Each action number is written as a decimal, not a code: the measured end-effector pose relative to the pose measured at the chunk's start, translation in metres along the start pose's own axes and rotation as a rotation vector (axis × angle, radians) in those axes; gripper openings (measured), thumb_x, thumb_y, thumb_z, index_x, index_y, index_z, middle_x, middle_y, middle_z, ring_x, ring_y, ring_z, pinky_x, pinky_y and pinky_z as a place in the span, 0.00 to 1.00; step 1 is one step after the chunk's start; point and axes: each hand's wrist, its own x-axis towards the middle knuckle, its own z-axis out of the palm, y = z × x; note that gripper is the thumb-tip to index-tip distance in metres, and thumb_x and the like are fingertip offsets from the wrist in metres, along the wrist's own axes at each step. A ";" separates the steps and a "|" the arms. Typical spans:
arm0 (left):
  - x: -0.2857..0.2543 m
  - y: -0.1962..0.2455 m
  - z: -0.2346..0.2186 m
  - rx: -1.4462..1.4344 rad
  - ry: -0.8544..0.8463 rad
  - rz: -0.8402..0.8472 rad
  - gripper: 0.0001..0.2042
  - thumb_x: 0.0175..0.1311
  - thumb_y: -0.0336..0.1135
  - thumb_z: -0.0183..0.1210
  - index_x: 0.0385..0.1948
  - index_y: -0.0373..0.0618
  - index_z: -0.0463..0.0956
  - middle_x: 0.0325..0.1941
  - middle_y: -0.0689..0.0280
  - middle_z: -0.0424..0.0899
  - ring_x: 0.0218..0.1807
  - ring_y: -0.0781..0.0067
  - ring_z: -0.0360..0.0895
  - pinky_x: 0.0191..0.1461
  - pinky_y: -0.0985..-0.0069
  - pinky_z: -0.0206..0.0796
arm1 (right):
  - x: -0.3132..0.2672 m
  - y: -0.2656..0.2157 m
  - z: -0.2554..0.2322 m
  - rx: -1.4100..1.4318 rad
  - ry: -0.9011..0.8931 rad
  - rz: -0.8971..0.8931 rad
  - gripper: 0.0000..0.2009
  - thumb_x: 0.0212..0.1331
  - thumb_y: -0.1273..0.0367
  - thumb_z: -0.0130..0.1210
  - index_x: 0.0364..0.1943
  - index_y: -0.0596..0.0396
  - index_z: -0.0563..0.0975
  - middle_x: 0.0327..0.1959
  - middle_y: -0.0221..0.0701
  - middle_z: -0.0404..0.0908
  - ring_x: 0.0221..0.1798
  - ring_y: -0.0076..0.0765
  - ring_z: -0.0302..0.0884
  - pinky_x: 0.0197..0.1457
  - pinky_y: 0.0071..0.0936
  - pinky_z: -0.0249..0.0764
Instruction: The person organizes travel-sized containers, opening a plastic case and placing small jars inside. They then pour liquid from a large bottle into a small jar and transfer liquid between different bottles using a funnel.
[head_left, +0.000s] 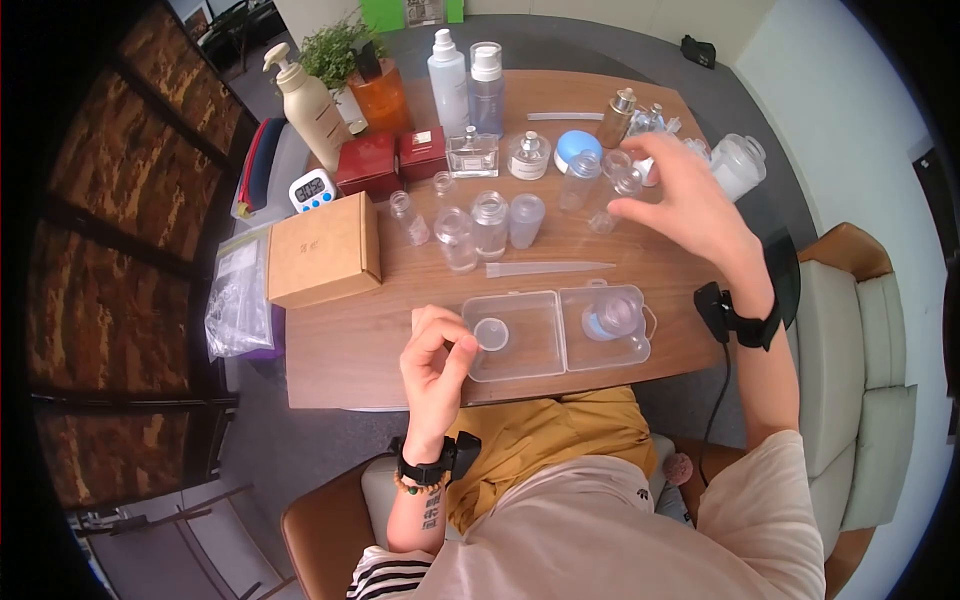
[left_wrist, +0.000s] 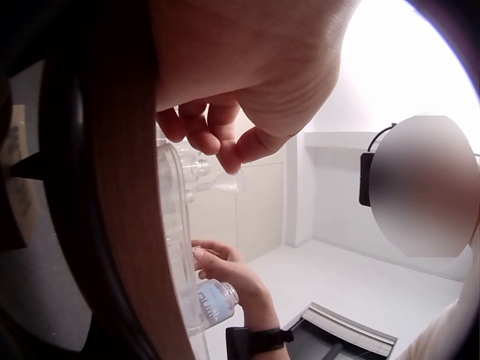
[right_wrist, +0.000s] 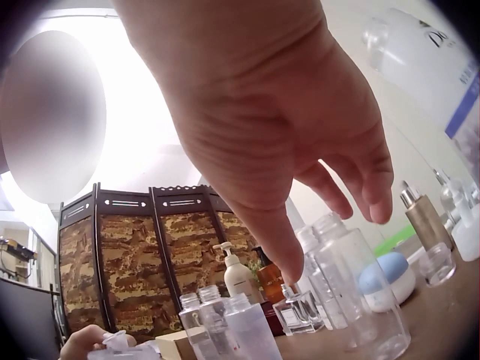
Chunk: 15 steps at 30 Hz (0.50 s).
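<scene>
Right hand: thumb and fingers spread wide about a tall clear plastic bottle on the brown wooden table; contact, I cannot tell. Left hand: fingers loosely curled, nothing seen held, beside the left half of a clear plastic hinged case, laid open. Step in hand, judged from my remote seat: a reach for the tall bottle. Next move calls for narrowing my grip evenly, without tipping it.
</scene>
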 end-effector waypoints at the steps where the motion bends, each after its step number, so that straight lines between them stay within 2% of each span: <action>1: -0.001 0.000 0.000 0.002 0.013 -0.002 0.07 0.73 0.30 0.63 0.31 0.43 0.80 0.38 0.69 0.76 0.47 0.73 0.67 0.56 0.74 0.58 | 0.001 -0.006 -0.006 0.008 0.039 -0.040 0.19 0.62 0.62 0.70 0.50 0.61 0.81 0.52 0.42 0.83 0.56 0.50 0.81 0.60 0.42 0.76; 2: -0.001 0.000 0.000 0.000 0.010 -0.006 0.07 0.72 0.30 0.63 0.31 0.42 0.80 0.37 0.69 0.76 0.47 0.72 0.67 0.56 0.73 0.58 | 0.006 -0.013 -0.012 0.020 0.079 -0.083 0.18 0.64 0.62 0.68 0.49 0.60 0.81 0.53 0.41 0.82 0.57 0.49 0.80 0.60 0.41 0.75; 3: -0.001 0.000 0.000 -0.002 0.007 -0.012 0.06 0.72 0.29 0.63 0.31 0.42 0.80 0.37 0.69 0.77 0.48 0.72 0.68 0.56 0.73 0.59 | 0.012 -0.020 -0.016 0.025 0.081 -0.140 0.13 0.68 0.63 0.65 0.46 0.60 0.82 0.45 0.38 0.82 0.52 0.49 0.79 0.56 0.43 0.74; 4: 0.000 0.000 0.000 0.003 0.019 -0.015 0.06 0.72 0.29 0.63 0.31 0.42 0.80 0.37 0.69 0.77 0.48 0.72 0.68 0.56 0.73 0.59 | 0.019 -0.031 -0.020 0.030 0.075 -0.150 0.13 0.68 0.63 0.65 0.46 0.60 0.82 0.45 0.38 0.82 0.52 0.49 0.79 0.56 0.43 0.74; 6: 0.001 0.002 0.000 -0.028 0.009 -0.033 0.04 0.66 0.25 0.65 0.29 0.43 0.82 0.36 0.69 0.77 0.48 0.68 0.66 0.57 0.71 0.59 | 0.035 -0.063 -0.022 -0.160 0.111 -0.479 0.10 0.70 0.66 0.62 0.40 0.61 0.83 0.36 0.36 0.77 0.44 0.45 0.72 0.50 0.39 0.72; 7: 0.001 0.001 0.000 -0.021 0.005 -0.024 0.04 0.65 0.24 0.65 0.30 0.43 0.82 0.36 0.69 0.77 0.48 0.68 0.66 0.57 0.71 0.59 | 0.044 -0.083 -0.021 -0.212 0.050 -0.519 0.12 0.68 0.63 0.63 0.34 0.60 0.82 0.35 0.36 0.81 0.48 0.52 0.78 0.52 0.46 0.73; 8: 0.001 0.001 -0.001 -0.019 0.017 -0.024 0.04 0.65 0.24 0.65 0.30 0.43 0.82 0.36 0.69 0.77 0.48 0.68 0.66 0.57 0.71 0.59 | 0.054 -0.096 -0.010 -0.209 0.046 -0.530 0.12 0.68 0.63 0.63 0.34 0.60 0.82 0.35 0.36 0.81 0.48 0.52 0.78 0.52 0.46 0.73; 10: 0.001 0.001 -0.001 -0.020 0.009 -0.013 0.04 0.64 0.23 0.65 0.30 0.43 0.82 0.36 0.69 0.78 0.48 0.68 0.67 0.57 0.71 0.59 | 0.080 -0.117 0.015 -0.161 -0.040 -0.725 0.09 0.64 0.66 0.67 0.35 0.59 0.84 0.36 0.39 0.84 0.48 0.54 0.81 0.52 0.47 0.76; 14: 0.002 0.000 -0.001 -0.021 0.014 0.004 0.04 0.63 0.22 0.65 0.30 0.43 0.82 0.36 0.68 0.78 0.49 0.66 0.67 0.57 0.71 0.60 | 0.123 -0.151 0.063 -0.233 -0.129 -0.805 0.11 0.56 0.68 0.73 0.38 0.58 0.84 0.38 0.41 0.88 0.49 0.54 0.86 0.52 0.47 0.82; 15: 0.001 -0.001 -0.001 0.001 0.015 0.016 0.03 0.63 0.23 0.66 0.30 0.43 0.82 0.36 0.68 0.78 0.49 0.65 0.68 0.57 0.70 0.62 | 0.130 -0.161 0.068 -0.289 -0.315 -0.718 0.17 0.52 0.68 0.76 0.44 0.59 0.83 0.40 0.41 0.86 0.53 0.54 0.83 0.56 0.46 0.79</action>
